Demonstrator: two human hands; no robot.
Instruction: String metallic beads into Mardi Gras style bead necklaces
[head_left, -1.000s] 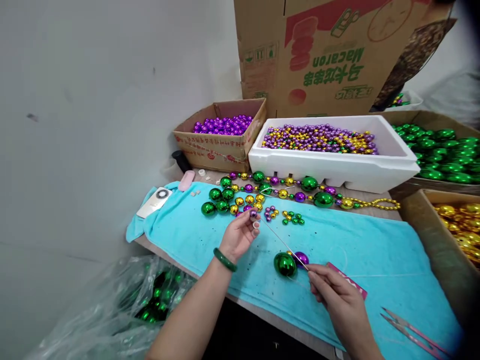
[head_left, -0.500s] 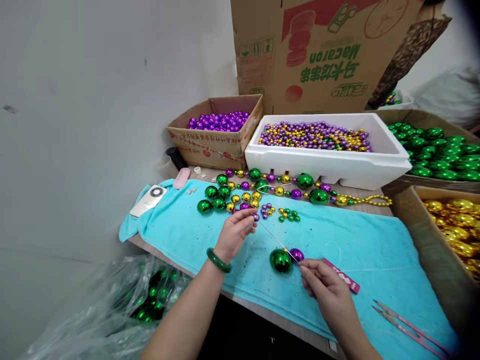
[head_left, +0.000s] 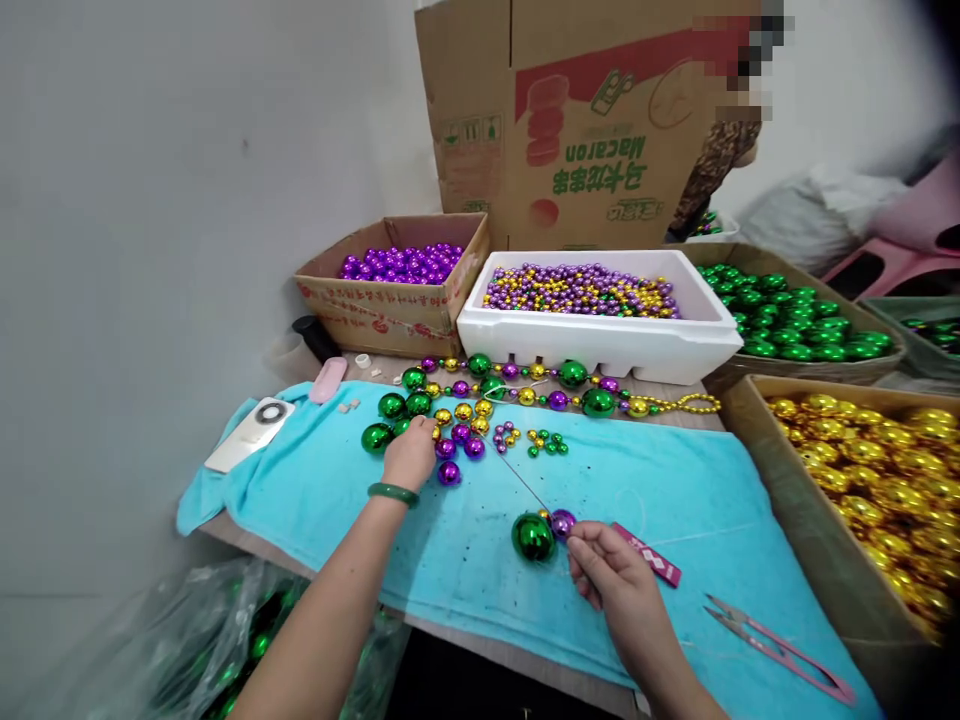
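Observation:
My left hand [head_left: 410,458], with a green bangle [head_left: 393,493] on its wrist, is among the loose beads. Its fingers are closed at a gold bead [head_left: 436,432], partly hidden by them. Large green beads [head_left: 376,438] lie to its left, purple beads [head_left: 448,473] to its right. Over the towel, my right hand [head_left: 609,570] pinches the near end of a long thin needle [head_left: 521,478], which points up and left. By those fingertips are a purple bead [head_left: 562,524], a small gold bead [head_left: 544,515] and a large green bead [head_left: 533,537].
Finished-looking bead strands [head_left: 557,400] lie behind the blue towel [head_left: 465,570]. A white foam box [head_left: 600,345], purple-bead carton [head_left: 390,310] and gold-bead carton [head_left: 806,530] surround it. Pink-handled snips [head_left: 784,650] and a magenta packet [head_left: 649,555] lie at right. Behind the cardboard stands a person [head_left: 720,160].
My left hand has left the needle tip, where it held a small purple bead, and moved left to the loose beads. My right hand keeps its pinch. The view has shifted.

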